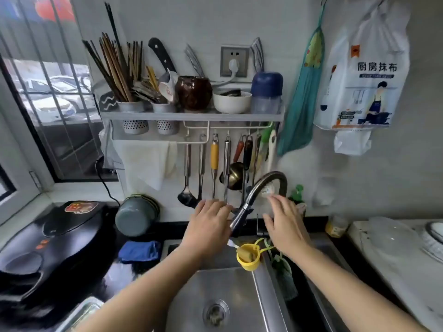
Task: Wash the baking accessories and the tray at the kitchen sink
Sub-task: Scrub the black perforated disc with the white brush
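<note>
A curved metal faucet (261,188) arches over the steel sink (230,288), whose basin holds only a drain strainer (215,313). My left hand (206,226) reaches up just left of the faucet's spray head, fingers fairly straight and holding nothing. My right hand (285,224) is raised to the right of the spout with fingers spread, also holding nothing. A metal tray's corner (81,315) shows at the bottom left on the counter.
A yellow strainer cup (248,257) hangs on the sink divider. A black electric griddle (48,243), a grey pot (135,215) and a blue cloth (139,251) sit left. Utensils hang from a wall rack (191,116). A white appliance (402,250) stands right.
</note>
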### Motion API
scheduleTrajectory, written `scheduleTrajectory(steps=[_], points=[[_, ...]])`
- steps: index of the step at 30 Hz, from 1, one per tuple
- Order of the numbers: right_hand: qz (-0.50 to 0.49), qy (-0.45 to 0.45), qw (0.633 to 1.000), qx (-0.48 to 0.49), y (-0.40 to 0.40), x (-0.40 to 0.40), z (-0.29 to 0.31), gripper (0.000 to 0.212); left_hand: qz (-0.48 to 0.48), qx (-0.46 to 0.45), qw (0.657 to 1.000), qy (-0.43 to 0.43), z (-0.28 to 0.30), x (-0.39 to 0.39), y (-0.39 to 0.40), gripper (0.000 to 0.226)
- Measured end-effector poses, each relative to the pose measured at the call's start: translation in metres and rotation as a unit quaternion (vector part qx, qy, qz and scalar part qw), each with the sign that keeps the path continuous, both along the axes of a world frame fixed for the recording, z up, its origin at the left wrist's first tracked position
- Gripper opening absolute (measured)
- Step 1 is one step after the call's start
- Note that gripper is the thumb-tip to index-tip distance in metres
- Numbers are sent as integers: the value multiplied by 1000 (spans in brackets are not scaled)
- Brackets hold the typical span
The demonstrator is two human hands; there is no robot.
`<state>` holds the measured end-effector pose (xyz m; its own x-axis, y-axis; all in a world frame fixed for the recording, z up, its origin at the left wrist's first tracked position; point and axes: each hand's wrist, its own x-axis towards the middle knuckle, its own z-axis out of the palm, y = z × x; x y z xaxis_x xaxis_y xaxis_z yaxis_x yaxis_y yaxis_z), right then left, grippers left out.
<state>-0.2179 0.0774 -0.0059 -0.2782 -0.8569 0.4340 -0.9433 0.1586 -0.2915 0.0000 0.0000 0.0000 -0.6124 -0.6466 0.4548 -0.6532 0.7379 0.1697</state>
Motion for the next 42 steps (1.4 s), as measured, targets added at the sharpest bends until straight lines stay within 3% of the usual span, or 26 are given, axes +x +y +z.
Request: scheduleTrajectory(steps=[4, 6, 10, 14, 17, 20, 23, 29, 34, 37, 40, 42], points=[[-50, -91, 986, 133, 37, -24, -65, 50, 41, 200, 979, 12, -49, -10, 11, 45], [-66, -115, 980, 149, 42, -38, -77, 48, 65, 245, 966, 57, -57, -26, 8, 49], [-62, -122, 974, 180, 21, -68, -83, 41, 97, 248, 958, 108, -60, -76, -14, 53], [-17, -158, 966, 205, -7, -88, -111, 37, 159, 288, 936, 129, -63, -111, -28, 24], [28, -152, 953, 259, -29, -97, -140, 17, 178, 288, 927, 160, -66, -113, -31, 20], [80, -155, 930, 323, -58, -95, -174, 33, 196, 279, 921, 187, -68, -115, -41, 17], [121, -146, 915, 355, -90, -85, -202, 17, 199, 283, 914, 211, -64, -123, -59, 13], [170, -128, 904, 370, -161, -56, -252, 39, 223, 220, 930, 192, -75, -126, -76, 34], [150, -71, 910, 379, -201, -49, -280, 49, 179, 220, 940, 188, -65, -121, -89, 21], [144, -49, 915, 373, -202, -57, -280, 48, 165, 216, 946, 176, -66, -113, -87, 30], [153, -66, 910, 379, -195, -70, -275, 43, 176, 240, 930, 213, -75, -100, -73, 49], [161, -91, 900, 395, -189, -76, -273, 39, 211, 252, 906, 268, -90, -87, -56, 44]])
